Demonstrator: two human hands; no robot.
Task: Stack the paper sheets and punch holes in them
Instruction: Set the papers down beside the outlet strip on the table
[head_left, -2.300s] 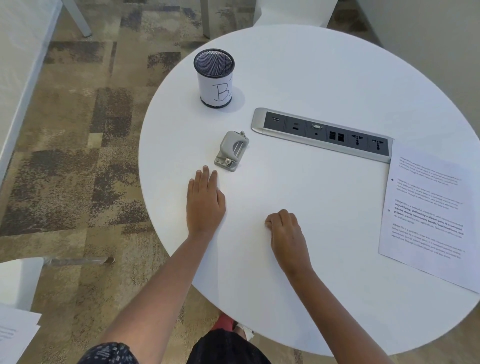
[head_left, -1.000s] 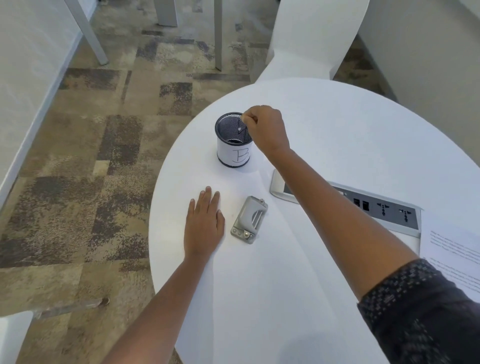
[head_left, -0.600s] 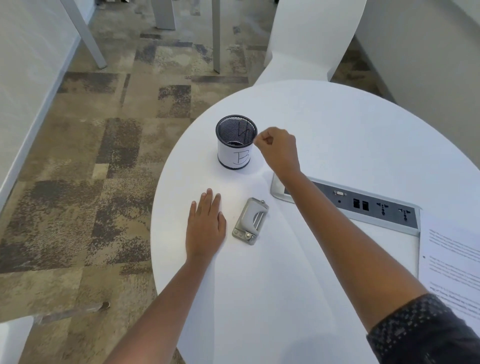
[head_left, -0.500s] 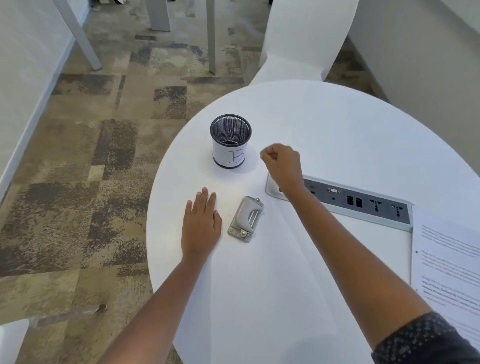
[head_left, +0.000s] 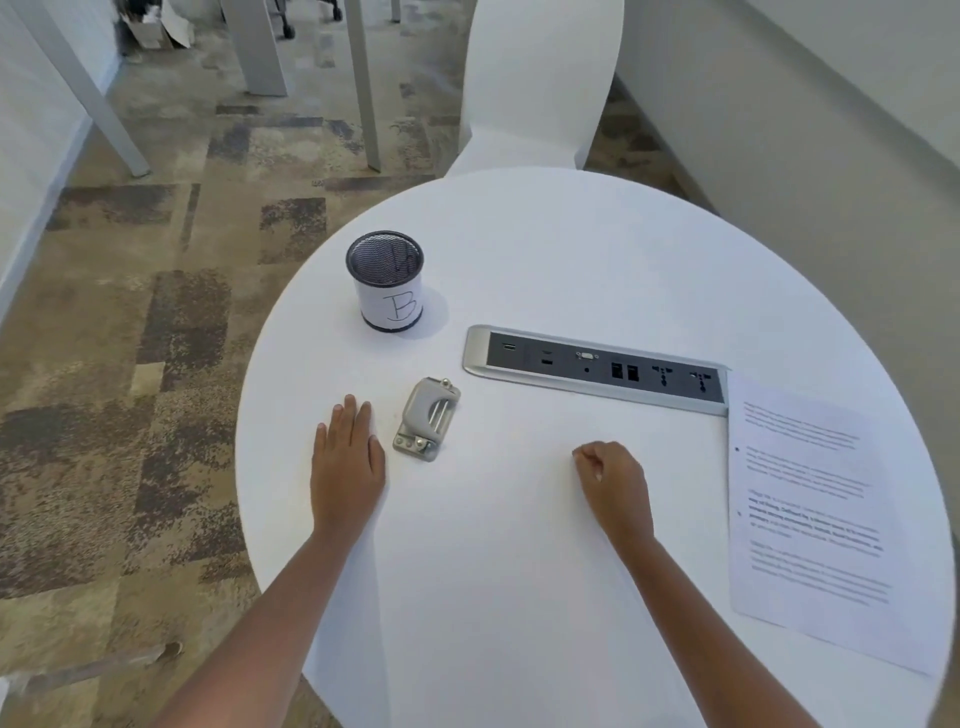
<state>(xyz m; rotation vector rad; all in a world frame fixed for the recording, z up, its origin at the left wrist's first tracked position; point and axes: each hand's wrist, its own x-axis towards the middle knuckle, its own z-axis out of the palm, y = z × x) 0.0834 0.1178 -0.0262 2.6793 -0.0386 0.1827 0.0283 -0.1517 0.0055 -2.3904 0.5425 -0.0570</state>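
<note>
Round white surface standing on patchy carpet; white chair sitting beyond. Left hand lying flat, released, beside hole punch; right hand resting clenched, grasping nothing visible.

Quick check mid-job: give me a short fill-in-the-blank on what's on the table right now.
The mesh cup is marked with the letter ____.
The hole punch lies just right of the ____ hand.
The right hand is closed in a ____.
The printed paper sheet lies at the table's ____ edge.

Missing: B; left; fist; right
</note>
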